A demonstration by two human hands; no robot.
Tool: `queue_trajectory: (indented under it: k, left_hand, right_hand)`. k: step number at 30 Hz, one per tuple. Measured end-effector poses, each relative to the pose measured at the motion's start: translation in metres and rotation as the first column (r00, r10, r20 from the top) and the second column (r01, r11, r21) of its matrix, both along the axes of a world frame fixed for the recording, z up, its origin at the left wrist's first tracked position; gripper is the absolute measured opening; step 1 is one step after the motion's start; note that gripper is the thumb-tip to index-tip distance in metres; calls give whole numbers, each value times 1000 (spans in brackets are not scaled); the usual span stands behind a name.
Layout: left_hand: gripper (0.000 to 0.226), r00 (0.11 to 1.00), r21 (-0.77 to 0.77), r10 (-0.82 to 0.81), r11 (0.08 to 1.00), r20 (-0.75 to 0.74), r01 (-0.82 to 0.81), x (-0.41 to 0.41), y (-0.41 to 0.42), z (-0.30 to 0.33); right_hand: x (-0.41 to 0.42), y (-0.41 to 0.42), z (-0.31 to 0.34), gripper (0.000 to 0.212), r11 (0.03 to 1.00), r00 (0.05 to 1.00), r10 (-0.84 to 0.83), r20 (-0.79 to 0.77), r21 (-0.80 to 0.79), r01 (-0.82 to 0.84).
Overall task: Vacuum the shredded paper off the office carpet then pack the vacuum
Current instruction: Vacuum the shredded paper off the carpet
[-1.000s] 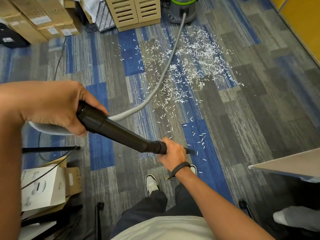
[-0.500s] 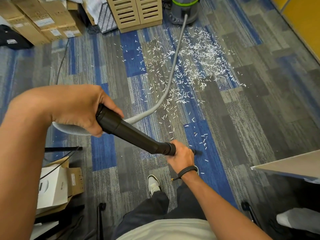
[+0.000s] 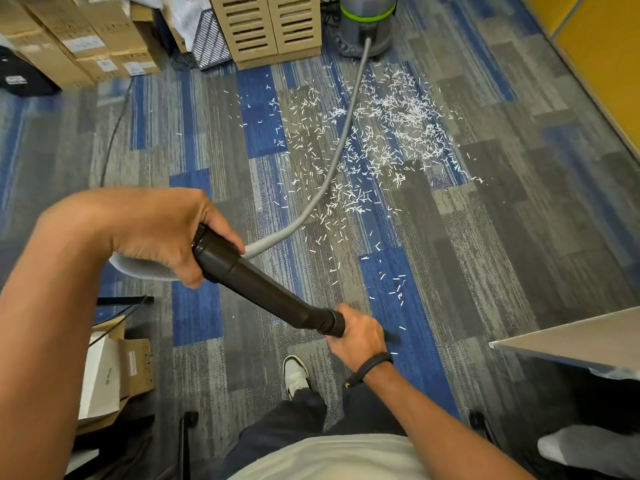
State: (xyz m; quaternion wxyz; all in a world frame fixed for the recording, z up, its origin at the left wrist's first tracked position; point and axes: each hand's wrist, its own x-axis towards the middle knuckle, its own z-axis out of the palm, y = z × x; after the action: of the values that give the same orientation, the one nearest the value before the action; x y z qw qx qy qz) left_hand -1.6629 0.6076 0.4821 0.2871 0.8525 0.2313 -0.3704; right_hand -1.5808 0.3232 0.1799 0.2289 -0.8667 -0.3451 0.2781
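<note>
Right hand (image 3: 358, 332) noted nearest, fingers curled round the lower end of the black wand (image 3: 263, 289); nozzle tip hidden beneath that hand, contact with carpet (image 3: 519, 237) not determinable. Left hand (image 3: 162, 233) higher and to the left, wrapped round the wand's upper collar where the grey hose (image 3: 332, 157) joins. Hose looping behind the left hand, then running forward across the floor to the grey canister vacuum (image 3: 367, 26) well beyond both hands. Shredded paper (image 3: 388, 133) lying ahead of the right hand: sparse strips just in front of it, densest patch far forward and to the right, near the canister. Hose lying directly across the scatter. Cleaning judged barely begun; packing not started. Risks identified: hose dragging through the pile and spreading strips wider on any sideways sweep; strips trapped under the hose missed altogether; reaching too far forward tugging the canister; cardboard boxes (image 3: 69, 39) and dark cable (image 3: 114, 133) far left of the left hand possibly snagging slack.
</note>
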Motion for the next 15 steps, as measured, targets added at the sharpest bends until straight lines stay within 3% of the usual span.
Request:
queue_trajectory:
  k: [8,15]
  left_hand:
    - [63,983,89,71,992,168,-87,25,-4,9]
    - [62,963,51,55,996,264,-71,31,-5,9]
  right_hand:
    - [27,0,1,19,997,997,-78,6,27,78]
    - [38,3,1,18,985,985,-167,46,42,166]
